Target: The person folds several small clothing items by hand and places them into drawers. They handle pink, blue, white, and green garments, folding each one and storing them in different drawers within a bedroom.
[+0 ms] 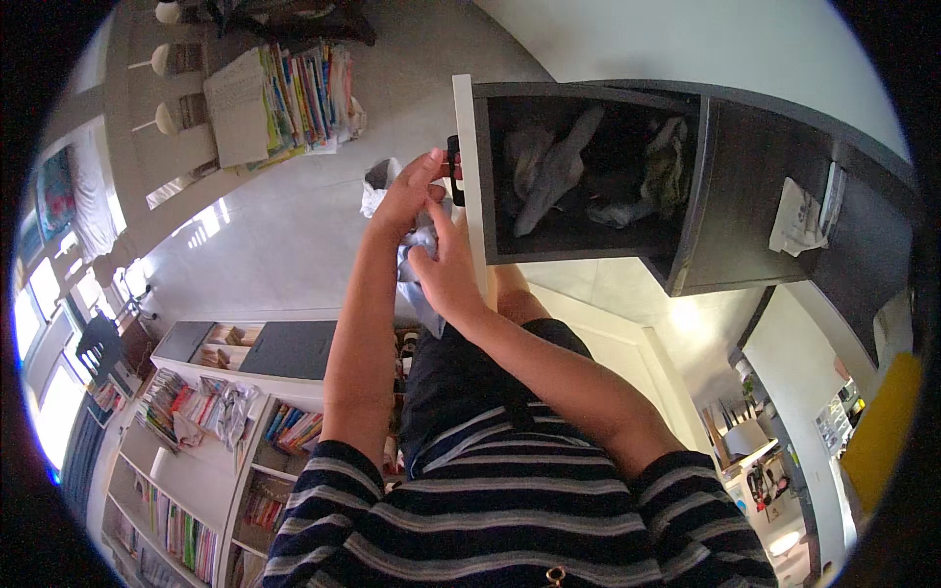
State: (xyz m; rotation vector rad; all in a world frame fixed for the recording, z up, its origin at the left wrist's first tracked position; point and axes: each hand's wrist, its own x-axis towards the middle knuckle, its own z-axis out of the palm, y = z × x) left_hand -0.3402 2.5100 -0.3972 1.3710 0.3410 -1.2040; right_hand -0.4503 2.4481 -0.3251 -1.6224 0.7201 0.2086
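My left hand [412, 192] has its fingers at the black handle [454, 170] on the white front [471, 184] of a pulled-out drawer. Just below it, my right hand [450, 275] holds a crumpled pale grey-blue cloth [420, 294], which hangs down towards my legs. Part of the cloth is hidden behind my fingers. The dark interior of the drawer [559, 246] contains several loose pieces of fabric, among them a long grey one [555, 176] and a greenish patterned one [665, 165].
A dark cabinet top [757, 147] with some papers [796, 217] extends right of the drawer. Stacked books [312, 95] lie at upper left. White bookshelves [198, 478] stand at lower left. A white bag-like item [376, 192] is beyond my left hand. A pale door [617, 323] is at right.
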